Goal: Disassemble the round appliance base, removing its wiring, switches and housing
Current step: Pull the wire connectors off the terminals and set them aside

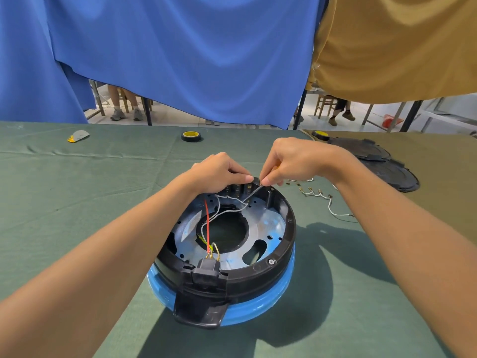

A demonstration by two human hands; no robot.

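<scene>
The round appliance base point(281, 244) lies upside down on the green cloth, a black ring over a blue shell with a metal plate inside. A red wire point(207, 223) and white wires point(227, 209) run across the plate to a black power socket point(207, 273) at the near rim. My left hand point(219, 174) grips the far rim at the switch block. My right hand point(291, 161) holds a screwdriver point(251, 195), its thin shaft slanting down into the wiring at the far rim.
Loose white wires with terminals point(320, 195) lie right of the base. Black cover plates point(382, 161) sit at the far right. Two tape rolls point(191, 136) point(320, 135) and a grey utility knife point(78, 136) lie at the table's far edge.
</scene>
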